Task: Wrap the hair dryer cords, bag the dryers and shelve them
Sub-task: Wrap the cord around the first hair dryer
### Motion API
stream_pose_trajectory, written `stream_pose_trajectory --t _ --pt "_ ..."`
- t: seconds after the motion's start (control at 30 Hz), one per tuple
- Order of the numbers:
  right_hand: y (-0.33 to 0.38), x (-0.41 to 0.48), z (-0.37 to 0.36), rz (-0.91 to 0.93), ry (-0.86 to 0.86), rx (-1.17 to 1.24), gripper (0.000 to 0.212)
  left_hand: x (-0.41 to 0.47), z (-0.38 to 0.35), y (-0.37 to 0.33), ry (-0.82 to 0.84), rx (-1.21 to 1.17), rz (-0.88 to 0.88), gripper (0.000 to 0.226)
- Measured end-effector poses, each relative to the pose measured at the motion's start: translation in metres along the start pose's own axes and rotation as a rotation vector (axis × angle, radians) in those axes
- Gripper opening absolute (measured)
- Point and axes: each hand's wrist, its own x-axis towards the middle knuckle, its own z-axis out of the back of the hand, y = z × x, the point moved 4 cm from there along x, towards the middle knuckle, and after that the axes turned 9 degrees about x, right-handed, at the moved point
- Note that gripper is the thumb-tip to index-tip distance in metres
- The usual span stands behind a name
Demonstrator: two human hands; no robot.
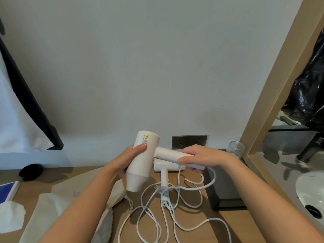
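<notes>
I hold a white hair dryer (140, 165) in the air above the wooden table (192, 225). My left hand (126, 163) grips its barrel and my right hand (201, 157) grips its handle. Its white cord (208, 183) hangs from the handle end down to the table. A second white hair dryer (164, 170) lies on the table just behind, partly hidden by the held one. Tangled white cords (157, 213) spread over the tabletop below my hands. Pale drawstring bags (57, 202) lie at the left under my left forearm.
A dark double wall socket (189, 142) sits behind the dryers. A glass jar (235, 149) stands to the right on a dark block (226, 190). A mirror frame (273, 81) and a sink (310, 192) are far right. A black round object (31, 170) and a blue-white booklet (7, 190) lie at left.
</notes>
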Motion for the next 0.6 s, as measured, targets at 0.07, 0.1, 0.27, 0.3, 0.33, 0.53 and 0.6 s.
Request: stream_pose_trajectory --t 0.07,0.1,0.27,0.3,0.33,0.53,0.6 --pt "0.002 0.001 0.002 0.014 -0.025 0.013 0.027 -0.001 -0.002 0.001 -0.004 -0.086 0.029 0.057" --pt "0.002 0.001 0.003 0.016 -0.032 0.024 0.026 0.000 -0.003 0.001 -0.009 -0.108 0.033 0.057" --pt "0.002 0.002 0.007 0.044 -0.083 0.069 0.024 0.002 -0.008 0.009 -0.073 -0.198 0.032 0.059" --pt "0.001 0.002 0.008 0.047 -0.088 0.081 0.022 0.003 -0.009 0.011 -0.085 -0.207 0.035 0.059" --pt "0.001 0.001 0.008 0.047 -0.093 0.093 0.022 0.003 -0.010 0.013 -0.095 -0.214 0.037 0.059" --pt "-0.004 -0.002 0.007 0.053 -0.141 0.094 0.026 0.003 -0.013 0.023 -0.146 -0.267 0.034 0.058" --pt "-0.004 -0.003 0.008 0.052 -0.154 0.111 0.029 0.002 -0.016 0.026 -0.157 -0.279 0.045 0.062"
